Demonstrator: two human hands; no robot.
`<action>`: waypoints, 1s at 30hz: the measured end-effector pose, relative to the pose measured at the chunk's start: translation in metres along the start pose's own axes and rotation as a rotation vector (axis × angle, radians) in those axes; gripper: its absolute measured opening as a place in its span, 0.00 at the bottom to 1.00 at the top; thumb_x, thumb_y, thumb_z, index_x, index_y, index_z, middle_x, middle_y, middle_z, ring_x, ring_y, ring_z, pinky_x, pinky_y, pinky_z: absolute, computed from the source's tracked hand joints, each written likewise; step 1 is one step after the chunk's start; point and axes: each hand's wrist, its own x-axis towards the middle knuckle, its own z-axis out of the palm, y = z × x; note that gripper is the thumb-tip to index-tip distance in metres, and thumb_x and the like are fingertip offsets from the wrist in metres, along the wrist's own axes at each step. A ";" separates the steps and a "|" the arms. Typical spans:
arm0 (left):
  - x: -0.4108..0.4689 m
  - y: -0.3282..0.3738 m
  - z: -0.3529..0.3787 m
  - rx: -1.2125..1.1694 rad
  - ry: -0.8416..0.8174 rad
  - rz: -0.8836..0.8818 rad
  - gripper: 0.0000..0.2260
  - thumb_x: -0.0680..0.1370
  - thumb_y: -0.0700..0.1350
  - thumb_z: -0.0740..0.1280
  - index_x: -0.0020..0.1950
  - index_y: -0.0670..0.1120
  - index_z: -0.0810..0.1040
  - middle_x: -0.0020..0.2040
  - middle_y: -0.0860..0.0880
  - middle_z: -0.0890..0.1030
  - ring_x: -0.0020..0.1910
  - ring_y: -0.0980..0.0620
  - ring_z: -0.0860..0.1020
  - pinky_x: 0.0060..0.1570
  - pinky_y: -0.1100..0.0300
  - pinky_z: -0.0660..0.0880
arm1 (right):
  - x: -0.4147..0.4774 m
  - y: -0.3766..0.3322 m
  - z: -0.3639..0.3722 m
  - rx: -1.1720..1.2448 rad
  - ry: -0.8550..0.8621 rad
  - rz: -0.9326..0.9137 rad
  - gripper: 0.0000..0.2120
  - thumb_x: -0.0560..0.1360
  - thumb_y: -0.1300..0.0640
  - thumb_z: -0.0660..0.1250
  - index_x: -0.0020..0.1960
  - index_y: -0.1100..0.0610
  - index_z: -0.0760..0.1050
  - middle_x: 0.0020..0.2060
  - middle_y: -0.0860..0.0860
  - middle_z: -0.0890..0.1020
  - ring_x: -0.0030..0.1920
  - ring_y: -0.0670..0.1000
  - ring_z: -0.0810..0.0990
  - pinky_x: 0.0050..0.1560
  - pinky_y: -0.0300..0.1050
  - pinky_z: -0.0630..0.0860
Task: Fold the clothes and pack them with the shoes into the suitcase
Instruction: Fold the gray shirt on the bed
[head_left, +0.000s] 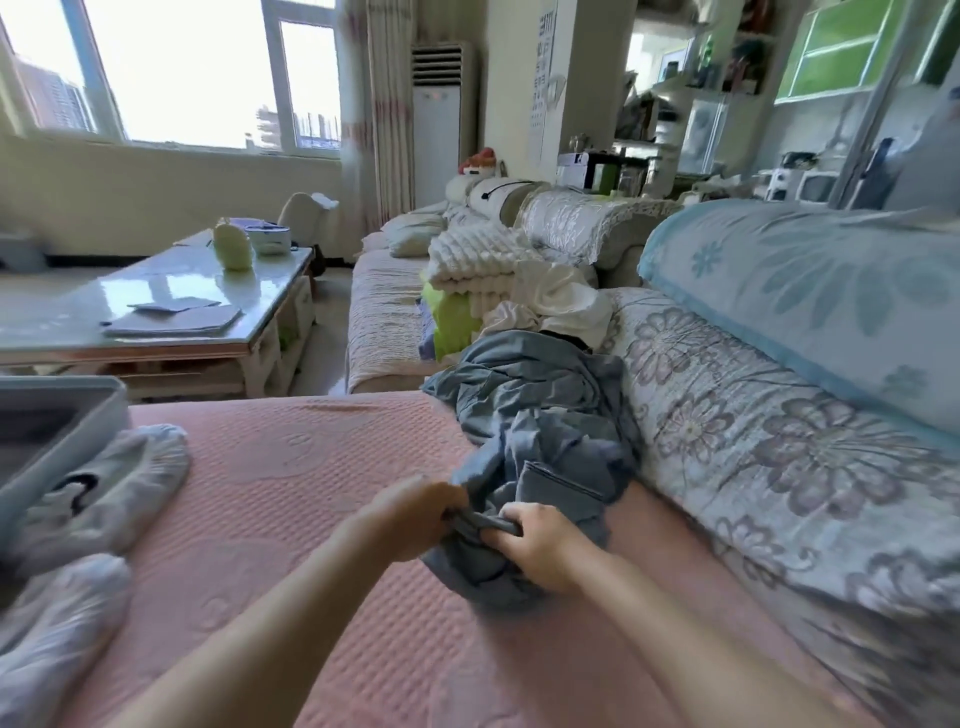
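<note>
Glossy coffee table (156, 280) left, papers (174, 319) on it; standing air conditioner (439, 119) beside curtain (387, 104).

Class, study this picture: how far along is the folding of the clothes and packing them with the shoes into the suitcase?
Done: nothing looks folded. In hand: the left hand and right hand both grip the crumpled blue-grey garment on the pink sofa cover. Left: a rumpled white garment lies behind it, and two grey plastic-covered shoes lie outside the open grey suitcase, whose inside is mostly out of view.
</note>
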 end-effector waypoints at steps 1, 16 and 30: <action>-0.023 -0.002 -0.003 -0.011 -0.051 -0.025 0.05 0.76 0.45 0.65 0.48 0.53 0.79 0.43 0.53 0.78 0.44 0.49 0.77 0.47 0.57 0.75 | -0.013 -0.009 0.013 0.025 -0.038 -0.004 0.17 0.77 0.41 0.66 0.38 0.52 0.71 0.33 0.46 0.76 0.39 0.50 0.76 0.41 0.49 0.71; -0.152 0.004 0.039 -0.199 -0.123 -0.146 0.21 0.75 0.53 0.65 0.68 0.63 0.71 0.69 0.59 0.70 0.67 0.53 0.70 0.65 0.54 0.69 | -0.075 -0.013 0.063 -0.430 -0.342 0.001 0.50 0.66 0.48 0.71 0.80 0.35 0.46 0.81 0.52 0.43 0.81 0.53 0.38 0.77 0.64 0.37; -0.170 -0.065 0.009 0.128 -0.191 -0.517 0.11 0.75 0.43 0.66 0.54 0.51 0.83 0.53 0.48 0.83 0.50 0.47 0.81 0.46 0.62 0.76 | -0.081 -0.047 0.074 0.323 -0.436 -0.113 0.07 0.78 0.54 0.71 0.55 0.52 0.84 0.46 0.45 0.85 0.44 0.40 0.81 0.48 0.33 0.75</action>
